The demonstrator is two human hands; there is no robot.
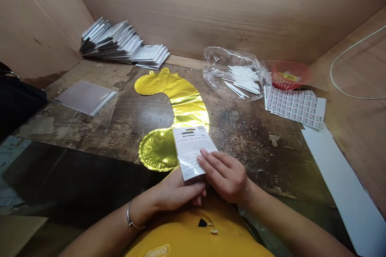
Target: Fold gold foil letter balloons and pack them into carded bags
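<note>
A printed packet (193, 148) with a hang hole at its top is held near the table's front edge, tilted. My left hand (181, 190) supports it from below, its thumb at the packet's lower edge and its other fingers mostly hidden. Across the packet's right side lie the fingers of my right hand (226, 172), gripping it. Just beyond and partly beneath the packet, a flat gold foil balloon (189, 106) is spread in a curved shape on the worn wooden table (241, 128).
Stacks of packed packets (114, 42) stand back left, with a clear plastic sleeve (84, 97) in front. Back right are a clear bag of white sticks (241, 80), a red basket (285, 78), sticker sheets (295, 106) and a white strip (337, 176). Wooden panels (211, 12) enclose the table.
</note>
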